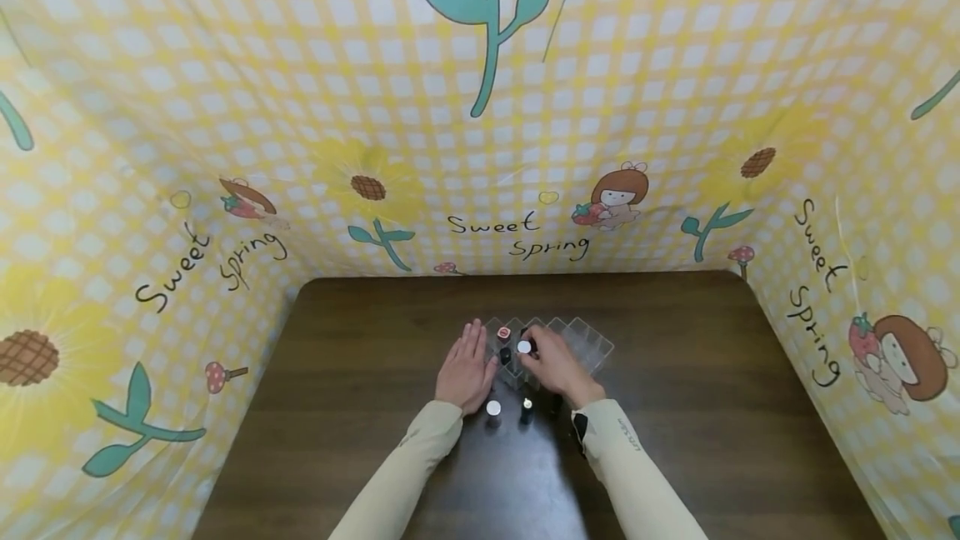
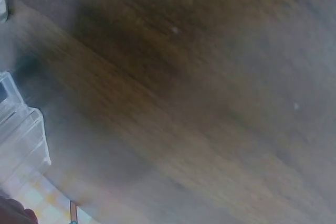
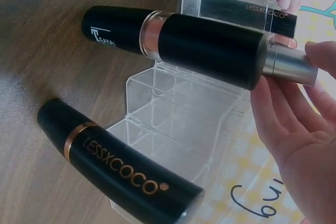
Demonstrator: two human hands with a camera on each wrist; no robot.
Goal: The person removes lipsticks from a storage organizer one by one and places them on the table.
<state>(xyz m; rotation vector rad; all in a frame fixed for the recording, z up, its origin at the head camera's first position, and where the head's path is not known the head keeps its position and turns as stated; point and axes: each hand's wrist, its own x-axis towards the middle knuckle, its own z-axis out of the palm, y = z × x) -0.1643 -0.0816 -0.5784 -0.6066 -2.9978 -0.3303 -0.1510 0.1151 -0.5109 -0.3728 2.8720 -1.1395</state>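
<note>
My right hand (image 1: 558,365) pinches a silver lipstick tube (image 3: 294,65) between thumb and fingers, over a clear plastic organizer (image 1: 596,344). In the right wrist view, a black tube lettered TEAYA (image 3: 205,48) hides part of it. Flat beside the organizer's left side lies my left hand (image 1: 465,373), fingers straight and apart from any grip. A red-topped tube (image 1: 504,332) and a black tube (image 1: 506,354) sit in the organizer's left compartments, between the hands.
Nearer me on the dark wooden table (image 1: 360,440) stand a white-topped tube (image 1: 492,413) and a black tube (image 1: 527,411). A black LESSXCOCO tube (image 3: 118,163) shows close to the right wrist camera. Patterned cloth (image 1: 517,148) surrounds the table's back and sides.
</note>
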